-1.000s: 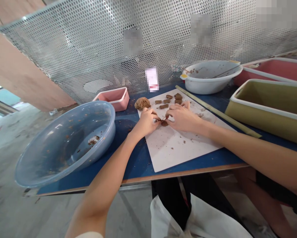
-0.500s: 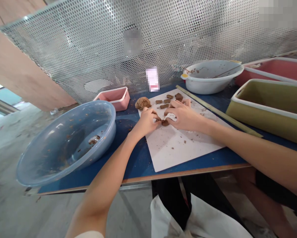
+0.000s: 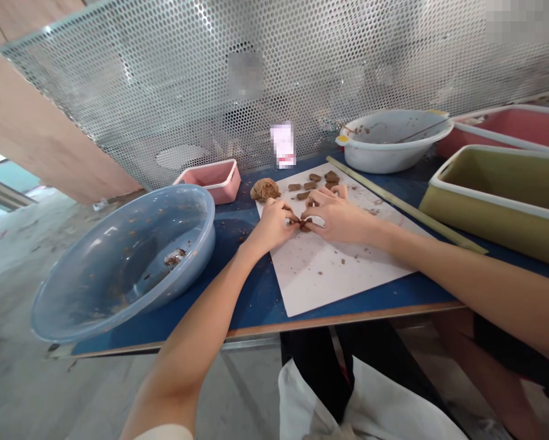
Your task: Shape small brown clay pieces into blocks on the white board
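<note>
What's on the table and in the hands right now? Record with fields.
left hand: fingertips pinching small lump
right hand: fingertips pinching same lump, opposite side
board: white, under both hands
beyond hands: short brown pieces on board
board's far left corner: larger lump
left of board: blue basin, small pink bin
right of board: stick, white basin, green bin, larger pink bin
table: blue top

Piece (image 3: 306,227) between hands (image 3: 274,223), seemingly on board (image 3: 311,278)
</note>
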`<state>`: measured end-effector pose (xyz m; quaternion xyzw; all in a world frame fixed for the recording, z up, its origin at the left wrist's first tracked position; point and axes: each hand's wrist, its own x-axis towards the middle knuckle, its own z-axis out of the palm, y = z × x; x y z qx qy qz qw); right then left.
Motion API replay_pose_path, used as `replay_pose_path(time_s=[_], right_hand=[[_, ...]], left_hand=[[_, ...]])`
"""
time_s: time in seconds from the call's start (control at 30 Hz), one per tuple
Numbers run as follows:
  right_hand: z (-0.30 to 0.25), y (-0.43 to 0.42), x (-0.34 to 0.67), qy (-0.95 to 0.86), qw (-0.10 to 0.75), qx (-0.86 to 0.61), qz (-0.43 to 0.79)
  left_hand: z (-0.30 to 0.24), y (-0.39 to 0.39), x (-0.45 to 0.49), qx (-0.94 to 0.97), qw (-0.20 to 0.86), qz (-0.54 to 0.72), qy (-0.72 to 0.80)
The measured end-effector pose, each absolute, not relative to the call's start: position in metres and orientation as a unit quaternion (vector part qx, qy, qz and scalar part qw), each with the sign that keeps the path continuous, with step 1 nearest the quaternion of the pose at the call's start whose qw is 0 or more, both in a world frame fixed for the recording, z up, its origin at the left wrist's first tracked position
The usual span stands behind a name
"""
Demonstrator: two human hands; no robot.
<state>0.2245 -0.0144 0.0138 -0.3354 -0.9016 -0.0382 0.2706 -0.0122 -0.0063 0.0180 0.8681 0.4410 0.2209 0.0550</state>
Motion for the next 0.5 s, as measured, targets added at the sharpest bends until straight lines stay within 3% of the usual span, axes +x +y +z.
replay_pose_path(time_s=[0.5], right_hand=[[0.001,-0.012,0.217,-0.895,0.288,-0.341,-0.018]], left_hand=[[0.017,-0.006,-0.010,0.866,0.068,0.226,0.441]])
